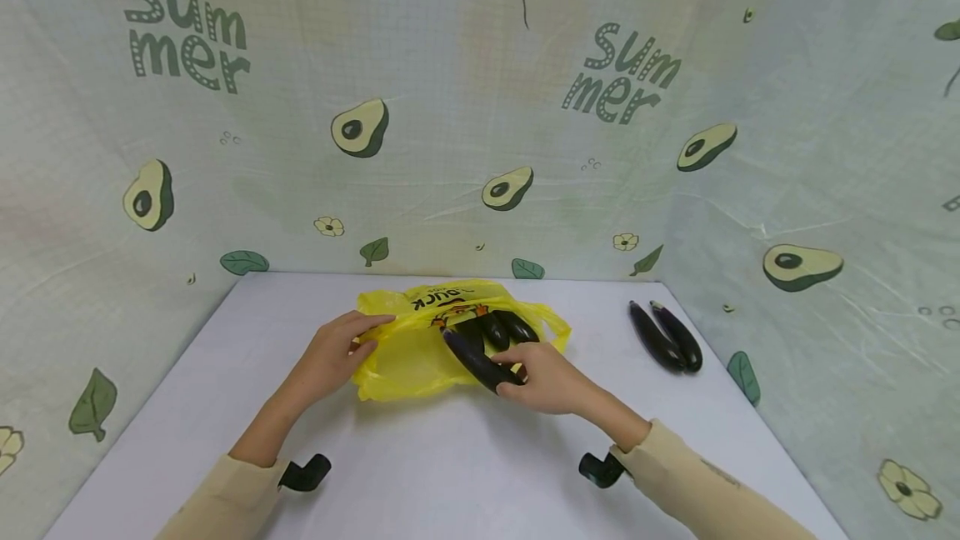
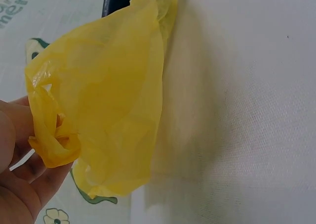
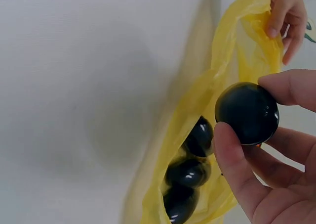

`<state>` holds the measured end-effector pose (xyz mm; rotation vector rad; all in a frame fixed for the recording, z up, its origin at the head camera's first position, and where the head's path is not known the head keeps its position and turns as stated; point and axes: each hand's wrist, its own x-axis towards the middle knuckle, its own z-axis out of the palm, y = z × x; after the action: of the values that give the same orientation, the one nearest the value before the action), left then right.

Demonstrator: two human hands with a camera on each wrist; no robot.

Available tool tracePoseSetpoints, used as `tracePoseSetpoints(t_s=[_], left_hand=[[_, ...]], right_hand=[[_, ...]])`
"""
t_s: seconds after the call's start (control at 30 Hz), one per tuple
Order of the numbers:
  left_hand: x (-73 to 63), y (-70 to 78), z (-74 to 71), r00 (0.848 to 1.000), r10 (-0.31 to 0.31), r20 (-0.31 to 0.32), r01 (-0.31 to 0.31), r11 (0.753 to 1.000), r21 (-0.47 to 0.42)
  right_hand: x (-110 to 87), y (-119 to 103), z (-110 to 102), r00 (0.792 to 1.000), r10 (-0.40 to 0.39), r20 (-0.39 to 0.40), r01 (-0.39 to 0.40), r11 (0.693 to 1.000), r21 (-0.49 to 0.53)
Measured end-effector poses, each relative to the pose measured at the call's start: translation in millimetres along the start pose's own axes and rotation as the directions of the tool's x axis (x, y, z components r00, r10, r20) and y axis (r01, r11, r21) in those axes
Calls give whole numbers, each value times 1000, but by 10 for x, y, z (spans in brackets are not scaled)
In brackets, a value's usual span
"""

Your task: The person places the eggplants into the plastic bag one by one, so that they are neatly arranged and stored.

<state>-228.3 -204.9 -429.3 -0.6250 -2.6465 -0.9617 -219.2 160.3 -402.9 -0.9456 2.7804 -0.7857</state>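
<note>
My right hand (image 1: 551, 379) grips a dark, glossy eggplant (image 1: 467, 354) near its thick end, thumb and fingers around it. The stem end points into the mouth of a yellow plastic bag (image 1: 401, 367) lying on the table. My left hand (image 1: 330, 357) holds the bag's left edge, the film bunched at the fingers in the left wrist view. Three eggplants (image 3: 187, 172) lie together inside the bag, rounded ends toward the opening. From the right wrist camera, the held eggplant (image 3: 245, 112) shows end-on, above the bag's mouth.
Two more eggplants (image 1: 666, 338) lie side by side near the right edge of the white table (image 1: 450, 473). Behind and along the sides hangs a pale cloth (image 1: 420, 48) printed with avocados and leaves. A black wrist device (image 1: 306, 473) sits at the left cuff.
</note>
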Motion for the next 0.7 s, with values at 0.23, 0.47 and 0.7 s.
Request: tracePoseSetpoints(t_s=[0.23,0.47,0.7], left_hand=[[-10,-2,-4,1000,18,-4,-18,1000,-12],[-14,2,-15,1000,1,3,-1,1000,-20],[-17,15,-16,1000,5,0,-5,1000,-16]], right_hand=[[145,19,60,1000,17,-8,-17,999,-27],[259,69,145,999,45,-23,-45,999,16],[337,88,224,995,96,-36,-94,994,58]])
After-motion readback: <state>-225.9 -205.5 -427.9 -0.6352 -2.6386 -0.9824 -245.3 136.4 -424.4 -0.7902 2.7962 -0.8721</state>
